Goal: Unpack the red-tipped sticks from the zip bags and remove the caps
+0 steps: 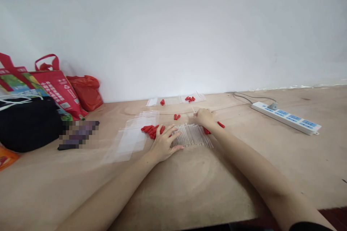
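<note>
My left hand [164, 142] lies flat with fingers spread on the left end of a row of clear thin tubes [193, 135] laid side by side on the wooden table [189, 184]. A heap of small red caps [150, 130] sits just left of its fingers. My right hand [204, 117] is closed in a pinch at the far end of the tubes, holding one thin clear tube that sticks up to the left. More red caps [221, 125] lie beside my right wrist, and a pair [176, 117] lies further back.
Clear plastic bags [132, 137] lie left of the caps, and more with red caps [189, 98] sit by the wall. Red shopping bags [58, 86] and a black bag [27, 122] stand at left. A white power strip [287, 117] lies at right.
</note>
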`<move>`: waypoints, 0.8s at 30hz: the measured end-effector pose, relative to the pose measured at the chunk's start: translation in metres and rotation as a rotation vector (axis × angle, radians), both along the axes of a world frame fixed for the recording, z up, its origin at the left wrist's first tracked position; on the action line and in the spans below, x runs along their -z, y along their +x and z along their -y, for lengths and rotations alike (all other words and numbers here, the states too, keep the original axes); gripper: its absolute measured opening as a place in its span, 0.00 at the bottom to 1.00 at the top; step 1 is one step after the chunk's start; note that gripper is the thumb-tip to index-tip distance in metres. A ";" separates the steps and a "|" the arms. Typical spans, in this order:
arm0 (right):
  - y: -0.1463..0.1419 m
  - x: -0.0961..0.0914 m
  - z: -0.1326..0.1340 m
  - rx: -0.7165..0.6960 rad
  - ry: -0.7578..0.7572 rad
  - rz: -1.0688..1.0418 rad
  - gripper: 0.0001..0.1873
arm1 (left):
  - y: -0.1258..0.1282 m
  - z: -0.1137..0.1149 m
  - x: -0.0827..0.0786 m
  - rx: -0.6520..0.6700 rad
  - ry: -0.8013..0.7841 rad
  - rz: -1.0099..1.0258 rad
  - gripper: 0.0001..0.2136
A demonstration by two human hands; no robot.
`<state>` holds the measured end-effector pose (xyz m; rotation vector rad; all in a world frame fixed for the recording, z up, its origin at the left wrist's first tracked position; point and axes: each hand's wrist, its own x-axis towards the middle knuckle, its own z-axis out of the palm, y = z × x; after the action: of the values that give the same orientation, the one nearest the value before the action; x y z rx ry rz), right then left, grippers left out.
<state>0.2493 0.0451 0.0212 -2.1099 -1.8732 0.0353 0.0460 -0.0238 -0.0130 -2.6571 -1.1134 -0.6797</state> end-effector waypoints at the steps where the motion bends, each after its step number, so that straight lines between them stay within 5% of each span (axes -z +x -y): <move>1: 0.002 -0.001 0.004 -0.004 0.017 -0.001 0.15 | -0.002 -0.001 0.000 0.002 0.007 -0.015 0.21; 8: 0.022 0.012 0.053 -0.347 0.316 -0.133 0.12 | -0.014 0.000 -0.004 -0.058 0.064 0.017 0.20; 14: 0.016 0.039 0.081 -0.638 0.492 0.022 0.11 | -0.017 0.009 -0.006 -0.097 0.139 0.130 0.19; 24: -0.018 0.039 0.086 -0.743 0.575 0.071 0.14 | -0.007 0.016 -0.012 0.037 0.161 0.057 0.10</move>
<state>0.2309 -0.0406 -0.0181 -0.9980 -2.2529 -0.3646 0.0388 -0.0399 -0.0014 -2.5426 -0.9804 -0.8208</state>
